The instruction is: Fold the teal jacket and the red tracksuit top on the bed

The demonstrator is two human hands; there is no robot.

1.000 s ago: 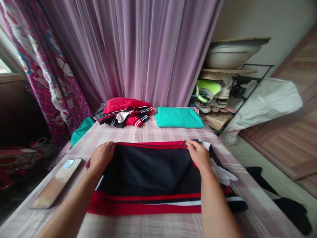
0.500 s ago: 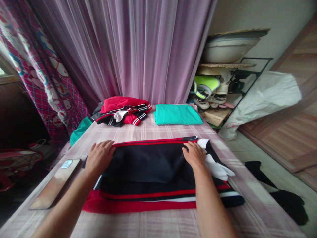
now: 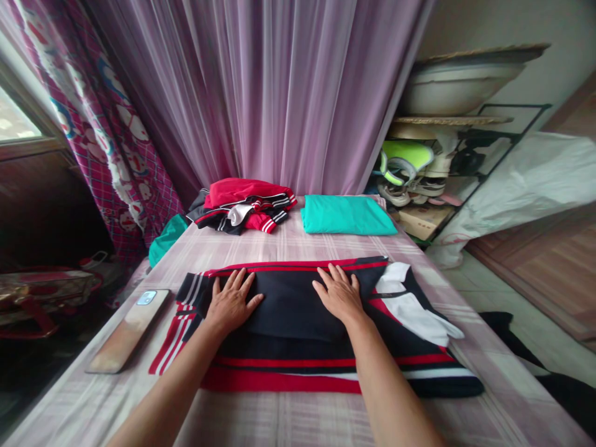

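Note:
A dark navy garment [image 3: 288,310] with red and white stripes lies folded flat on a pink checked table [image 3: 261,248]. My left hand [image 3: 230,302] rests palm down on its left part, fingers spread. My right hand [image 3: 339,293] lies flat on its right part, fingers spread toward the red-edged far fold. A white collar piece [image 3: 414,307] sticks out at the garment's right side. Neither hand holds anything.
A phone [image 3: 128,329] lies at the table's left edge. At the back sit a heap of red and black clothes [image 3: 244,208] and a folded teal cloth [image 3: 347,215]. Pink curtains hang behind. A shelf with shoes [image 3: 419,180] stands to the right.
Both hands have let go of the garment's far corners and moved inward, now lying flat and spread on the folded cloth. A striped sleeve now shows at the left.

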